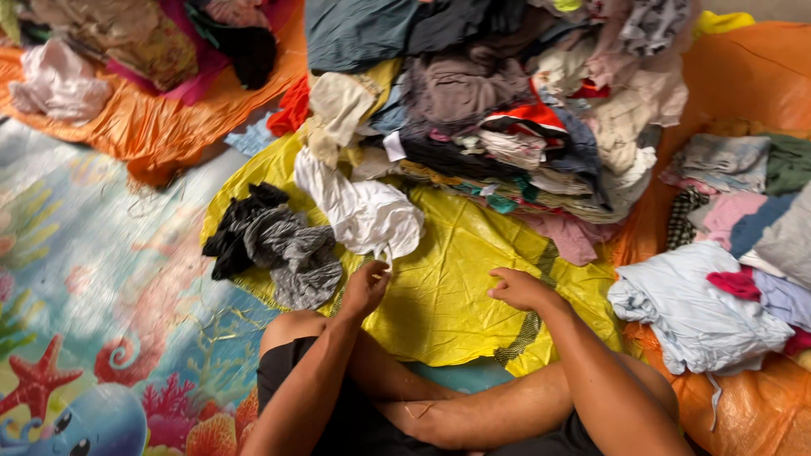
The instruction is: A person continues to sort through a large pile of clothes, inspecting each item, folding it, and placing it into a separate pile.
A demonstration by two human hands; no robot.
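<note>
1. Person seated cross-legged on the floor, bare knees at bottom centre of the frame, both forearms reaching forward over a yellow plastic sheet [456, 287].
2. Left hand [365, 289], lower centre: fingers pinched together on the hanging edge of a white garment [363, 211], which lies crumpled on the sheet just above the hand.
3. Right hand [517, 289], a little to the right and well apart from the left: fingers curled loosely, resting on the yellow sheet, holding nothing.
4. Grey and black crumpled cloths [274, 245] lie left of the white garment, on the sheet's left edge.
5. Large heap of mixed clothes [507, 110] fills the upper centre: dark blue, grey, beige, red-striped and pink pieces stacked and spilling toward the sheet.
6. Right side of the frame: a pale blue garment [693, 308] lies bunched on an orange plastic sheet [752, 76], with folded pieces in pink, grey, green and checked cloth behind it.
7. Upper left: a second orange sheet [169, 127] carries a white bundle [57, 83] and dark, pink and patterned clothes.
8. Floor mat [93, 279] at lower left, printed with sea creatures: red starfish, coral, a blue cartoon animal.
9. No packages, labels or signs can be made out.
</note>
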